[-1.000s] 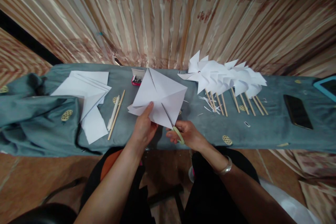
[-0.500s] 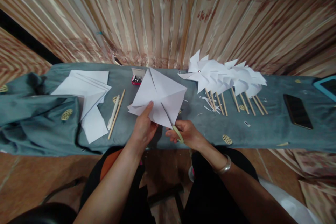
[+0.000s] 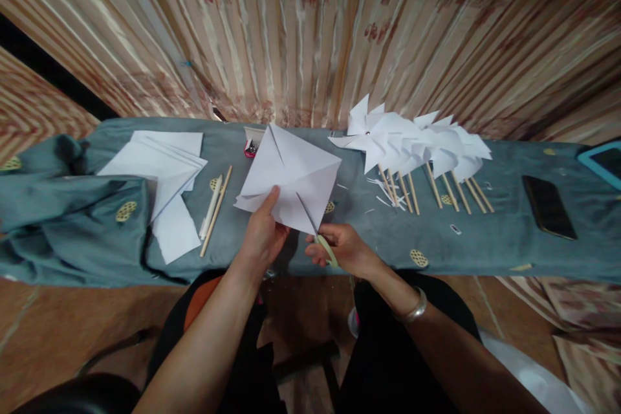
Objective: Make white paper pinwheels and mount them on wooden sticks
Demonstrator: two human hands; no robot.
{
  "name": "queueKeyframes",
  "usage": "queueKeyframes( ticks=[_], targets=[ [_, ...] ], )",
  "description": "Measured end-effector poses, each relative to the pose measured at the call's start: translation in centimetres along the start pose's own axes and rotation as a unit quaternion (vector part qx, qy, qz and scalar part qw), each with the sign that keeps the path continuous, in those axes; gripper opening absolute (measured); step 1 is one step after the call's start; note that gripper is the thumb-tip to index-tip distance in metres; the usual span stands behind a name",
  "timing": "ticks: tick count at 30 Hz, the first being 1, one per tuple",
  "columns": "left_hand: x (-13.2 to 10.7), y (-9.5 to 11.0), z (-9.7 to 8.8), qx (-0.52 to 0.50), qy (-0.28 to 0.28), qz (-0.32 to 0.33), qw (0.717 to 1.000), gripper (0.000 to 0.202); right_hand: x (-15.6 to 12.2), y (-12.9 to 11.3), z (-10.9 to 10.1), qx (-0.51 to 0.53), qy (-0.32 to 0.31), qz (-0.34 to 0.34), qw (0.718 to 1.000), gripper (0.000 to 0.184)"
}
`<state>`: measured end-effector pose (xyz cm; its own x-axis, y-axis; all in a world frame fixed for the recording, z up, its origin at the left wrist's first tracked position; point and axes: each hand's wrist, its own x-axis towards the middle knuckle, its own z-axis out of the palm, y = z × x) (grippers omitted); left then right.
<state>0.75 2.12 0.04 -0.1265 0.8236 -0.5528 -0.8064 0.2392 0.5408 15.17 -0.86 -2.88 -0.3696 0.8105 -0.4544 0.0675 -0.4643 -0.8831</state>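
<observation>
A square sheet of white paper (image 3: 303,165) is held above the cloth-covered table, creased across, with slits running in from its corners. My left hand (image 3: 266,233) grips its lower left edge, thumb on top and the other fingers beneath. Scissors (image 3: 326,249) with pale yellow-green handles are in my right hand (image 3: 342,247). Their blades lie along the paper's near corner, pointing toward its middle. Behind the sheet, partly covered by it, is a small red box (image 3: 251,145) of metal pins.
Several paper pinwheels (image 3: 412,139) on wooden sticks lie to the right, with thin paper scraps (image 3: 385,193) near them. Farther right is a black phone (image 3: 549,207). On the left are stacked paper sheets (image 3: 160,158), a white pen (image 3: 210,207) and a wooden stick (image 3: 217,210).
The paper has shifted slightly left, covering more of the pin box. Both hands keep their grips, and the scissor blades remain at the near corner.
</observation>
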Motion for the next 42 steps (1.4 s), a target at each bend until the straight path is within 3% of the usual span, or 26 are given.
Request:
queueKeyframes(
  ticks=[6,9,11,14,17,21,24,28,36,40,42],
  targets=[
    [0.2,1.8,-0.3,-0.018,-0.007,0.021,1.000,0.027,-1.5,-0.2,-0.9,-0.027,-0.047,0.063,0.997,0.047],
    [0.1,2.7,-0.4,-0.020,0.011,0.026,0.999,0.030,-2.3,-0.8,-2.4,-0.057,-0.093,0.068,0.992,0.046],
    [-0.1,2.8,-0.5,-0.014,0.012,0.032,0.999,0.029,-2.6,-1.2,-3.6,-0.061,-0.091,0.049,0.993,0.046],
    [-0.1,2.4,-0.8,0.017,-0.015,0.041,0.999,0.025,-2.4,-1.5,-5.4,-0.034,0.031,-0.049,0.998,0.045],
    [0.0,1.3,-1.0,0.073,-0.048,0.025,0.996,0.021,-1.7,-1.3,-6.8,-0.006,0.192,-0.160,0.968,0.046],
    [-0.3,0.0,-1.1,0.140,-0.081,-0.017,0.987,0.016,-1.2,-1.2,-8.3,-0.071,0.268,-0.251,0.928,0.045],
    [-0.6,-0.6,-1.0,0.180,-0.086,-0.035,0.979,0.013,-1.5,-1.5,-9.0,-0.134,0.268,-0.268,0.916,0.046],
    [-0.7,-1.3,-1.3,0.235,-0.098,-0.042,0.966,0.016,-2.0,-1.9,-8.9,-0.158,0.215,-0.242,0.933,0.051],
    [-0.5,-1.8,-1.0,0.241,-0.130,-0.043,0.961,0.026,-1.4,-1.5,-8.0,-0.029,0.172,-0.167,0.970,0.048],
    [-0.8,-0.9,-0.1,0.173,-0.145,-0.040,0.973,0.051,-0.6,-1.7,-7.8,0.059,0.174,-0.148,0.972,0.049],
    [-0.9,-0.4,0.0,0.155,-0.178,-0.059,0.970,0.064,-0.3,-1.8,-7.4,0.103,0.187,-0.145,0.966,0.048]
  ],
)
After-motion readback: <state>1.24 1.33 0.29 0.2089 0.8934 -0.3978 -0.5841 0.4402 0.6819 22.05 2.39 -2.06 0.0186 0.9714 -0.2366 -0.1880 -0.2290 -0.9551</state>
